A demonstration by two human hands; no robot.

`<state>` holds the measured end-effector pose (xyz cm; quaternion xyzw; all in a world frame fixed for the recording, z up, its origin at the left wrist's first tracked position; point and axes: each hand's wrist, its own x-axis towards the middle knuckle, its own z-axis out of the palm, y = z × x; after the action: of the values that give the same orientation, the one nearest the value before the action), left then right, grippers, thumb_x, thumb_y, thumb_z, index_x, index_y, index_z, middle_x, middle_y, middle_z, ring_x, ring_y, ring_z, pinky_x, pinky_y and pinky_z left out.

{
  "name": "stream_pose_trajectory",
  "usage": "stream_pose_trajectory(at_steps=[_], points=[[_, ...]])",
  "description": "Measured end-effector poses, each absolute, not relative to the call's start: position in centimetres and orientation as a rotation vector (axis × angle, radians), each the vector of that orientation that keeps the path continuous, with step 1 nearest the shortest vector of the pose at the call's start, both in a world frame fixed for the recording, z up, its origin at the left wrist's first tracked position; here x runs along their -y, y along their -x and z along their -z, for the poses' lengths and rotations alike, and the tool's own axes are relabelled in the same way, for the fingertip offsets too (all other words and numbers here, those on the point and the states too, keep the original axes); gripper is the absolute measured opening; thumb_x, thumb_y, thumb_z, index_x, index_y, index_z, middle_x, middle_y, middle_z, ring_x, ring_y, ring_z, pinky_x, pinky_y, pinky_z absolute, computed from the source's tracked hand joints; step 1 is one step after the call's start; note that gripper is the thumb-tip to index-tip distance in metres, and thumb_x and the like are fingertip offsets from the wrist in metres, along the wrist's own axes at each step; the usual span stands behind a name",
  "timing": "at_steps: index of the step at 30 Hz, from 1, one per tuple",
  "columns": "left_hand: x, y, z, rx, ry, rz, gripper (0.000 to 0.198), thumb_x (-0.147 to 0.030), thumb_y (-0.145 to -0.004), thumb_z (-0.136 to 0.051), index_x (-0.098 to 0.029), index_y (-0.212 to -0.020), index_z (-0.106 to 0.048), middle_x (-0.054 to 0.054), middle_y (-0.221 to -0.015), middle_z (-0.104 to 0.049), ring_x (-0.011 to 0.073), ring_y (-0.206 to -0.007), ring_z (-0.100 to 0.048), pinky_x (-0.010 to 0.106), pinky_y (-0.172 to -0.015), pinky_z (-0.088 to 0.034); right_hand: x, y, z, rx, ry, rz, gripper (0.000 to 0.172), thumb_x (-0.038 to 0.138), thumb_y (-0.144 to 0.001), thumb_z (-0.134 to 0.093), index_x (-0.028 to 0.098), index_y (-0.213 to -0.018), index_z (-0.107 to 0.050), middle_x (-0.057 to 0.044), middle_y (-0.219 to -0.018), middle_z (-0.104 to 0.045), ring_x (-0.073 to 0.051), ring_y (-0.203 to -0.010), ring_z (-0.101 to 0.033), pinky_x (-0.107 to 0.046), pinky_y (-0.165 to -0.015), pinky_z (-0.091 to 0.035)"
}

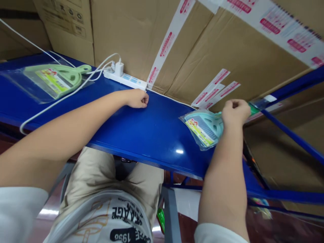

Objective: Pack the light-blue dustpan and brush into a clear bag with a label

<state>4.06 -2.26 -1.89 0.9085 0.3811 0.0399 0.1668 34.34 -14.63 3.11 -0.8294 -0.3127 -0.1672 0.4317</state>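
My left hand rests on the blue table just in front of the power strip, its fingers curled in and nothing showing in them. At the right, my right hand is closed at the handle end of a light blue dustpan in a clear plastic bag with a yellow label. The handle's end is hidden behind the fingers. A pale green dustpan, also bagged and labelled, lies on the table at the far left.
A white power strip with a plugged-in charger and white cables runs along the back. Large cardboard boxes stand behind the blue table. A green bottle with a white cap stands beyond my right hand, by the blue frame.
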Motion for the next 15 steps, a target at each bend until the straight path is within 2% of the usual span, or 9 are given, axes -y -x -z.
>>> stream_pose_trajectory(at_steps=[2, 5, 8, 11, 13, 14, 15], points=[[2.7, -3.8, 1.0, -1.124, -2.623, -0.196, 0.036, -0.024, -0.089, -0.060, -0.016, -0.119, -0.079, 0.008, -0.109, -0.081, 0.0215, -0.103, -0.075, 0.029, -0.097, -0.052, 13.3, -32.6, -1.8, 1.007, 1.970, 0.370, 0.023, 0.011, -0.079, -0.057, 0.028, -0.068, -0.046, -0.012, -0.090, -0.074, -0.030, -0.100, -0.071, -0.044, -0.101, -0.053], [3.1, -2.2, -1.4, -1.274, -2.595, -0.517, 0.039, -0.023, -0.093, -0.059, -0.015, -0.126, -0.078, 0.010, -0.122, -0.081, 0.0236, -0.113, -0.073, 0.033, -0.103, -0.052, 11.3, -30.0, 1.5, 1.440, 1.827, 0.207, 0.006, 0.025, -0.084, -0.060, 0.025, -0.079, -0.060, -0.015, -0.100, -0.078, -0.032, -0.101, -0.072, -0.049, -0.100, -0.054], [3.2, 1.8, -4.3, -1.542, -2.486, -0.736, 0.042, -0.027, -0.100, -0.054, -0.011, -0.133, -0.074, 0.014, -0.137, -0.077, 0.0251, -0.122, -0.070, 0.035, -0.110, -0.050, 9.9, -28.1, 4.8, 1.781, 1.706, 0.089, 0.015, 0.036, -0.088, -0.060, 0.024, -0.087, -0.069, -0.017, -0.105, -0.079, -0.036, -0.103, -0.072, -0.055, -0.101, -0.055], [2.9, 7.2, -5.7, -1.922, -2.420, -0.585, 0.043, -0.032, -0.104, -0.053, -0.008, -0.136, -0.072, 0.017, -0.142, -0.075, 0.0288, -0.129, -0.068, 0.039, -0.115, -0.049, 9.4, -27.4, 6.3, 1.901, 1.644, 0.074, 0.021, 0.040, -0.090, -0.060, 0.023, -0.092, -0.071, -0.020, -0.109, -0.079, -0.039, -0.109, -0.072, -0.059, -0.103, -0.053], [2.3, 10.4, -5.3, -2.190, -2.316, -0.382, 0.044, -0.028, -0.107, -0.051, -0.002, -0.136, -0.070, 0.021, -0.149, -0.070, 0.0348, -0.142, -0.061, 0.045, -0.122, -0.043, 9.4, -27.4, 6.2, 1.904, 1.633, 0.085, 0.022, 0.040, -0.091, -0.059, 0.023, -0.095, -0.072, -0.020, -0.110, -0.079, -0.039, -0.109, -0.071, -0.059, -0.104, -0.053], [1.9, 11.6, -4.7, -2.276, -2.232, -0.236, 0.048, -0.030, -0.107, -0.055, 0.003, -0.139, -0.066, 0.026, -0.154, -0.064, 0.0399, -0.148, -0.054, 0.048, -0.124, -0.041, 9.4, -27.5, 5.9, 1.896, 1.634, 0.092, 0.023, 0.040, -0.092, -0.058, 0.023, -0.096, -0.072, -0.020, -0.110, -0.079, -0.039, -0.109, -0.071, -0.059, -0.105, -0.053], [1.6, 12.4, -4.0, -2.309, -2.170, -0.123, 0.061, -0.036, -0.106, -0.061, 0.008, -0.147, -0.056, 0.031, -0.162, -0.054, 0.0439, -0.154, -0.047, 0.049, -0.126, -0.039, 9.5, -27.7, 5.6, 1.887, 1.640, 0.097, 0.023, 0.040, -0.092, -0.058, 0.023, -0.098, -0.072, -0.019, -0.111, -0.078, -0.038, -0.109, -0.071, -0.059, -0.105, -0.052]])
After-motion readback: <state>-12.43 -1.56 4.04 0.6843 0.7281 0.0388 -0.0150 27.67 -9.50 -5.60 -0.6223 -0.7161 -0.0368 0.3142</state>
